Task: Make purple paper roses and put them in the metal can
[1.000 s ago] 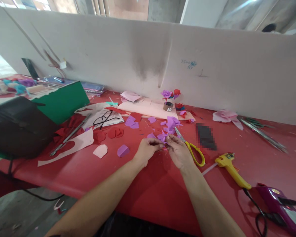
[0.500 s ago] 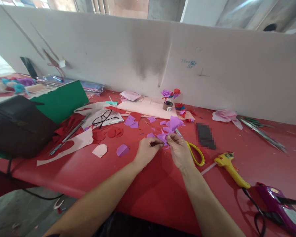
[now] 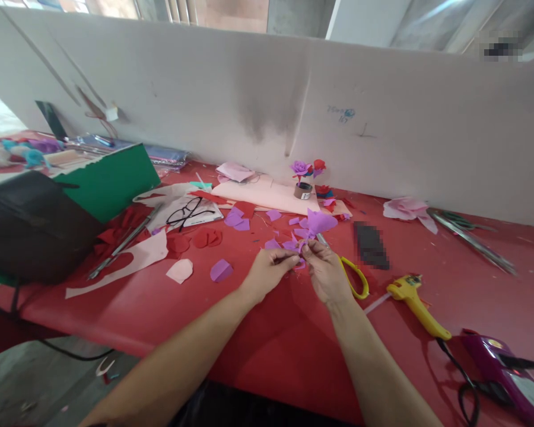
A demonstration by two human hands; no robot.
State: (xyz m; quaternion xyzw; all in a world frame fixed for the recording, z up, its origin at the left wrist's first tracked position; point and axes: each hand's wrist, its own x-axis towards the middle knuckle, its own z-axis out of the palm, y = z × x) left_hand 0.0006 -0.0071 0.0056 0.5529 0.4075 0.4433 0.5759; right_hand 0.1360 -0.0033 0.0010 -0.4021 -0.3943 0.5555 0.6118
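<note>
My left hand and my right hand meet over the red table, fingertips pinched together on a purple paper piece that sticks up between them. Several loose purple paper scraps lie just beyond my fingers. Yellow-handled scissors rest on the table right beside my right hand.
A yellow glue gun and a purple device lie at the right. Glasses, red cut-outs, a green sheet and a black bag sit at the left. Small paper flowers stand near the white partition.
The purple paper piece has risen and spread a little above my fingers. Both hands have stayed in nearly the same place, pinched together.
</note>
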